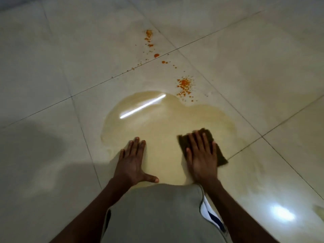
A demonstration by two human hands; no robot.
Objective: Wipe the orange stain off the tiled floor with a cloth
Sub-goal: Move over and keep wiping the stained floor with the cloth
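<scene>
While the right hand [201,155] presses flat, fingers straight, on a dark cloth [221,155] at the right side of a yellowish wet patch [157,123], the left hand [132,160] rests flat on the floor [52,85] with fingers straight and thumb spread, holding nothing. Orange stain [184,85] specks lie beyond the patch, trailing away across the tiles.

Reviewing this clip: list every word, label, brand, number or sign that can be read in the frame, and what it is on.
None. No readable text shows on the tiled floor, the brown cloth under the right hand, or the grey shorts. The white and dark patch at the shorts' side is a plain stripe, not lettering.
</scene>
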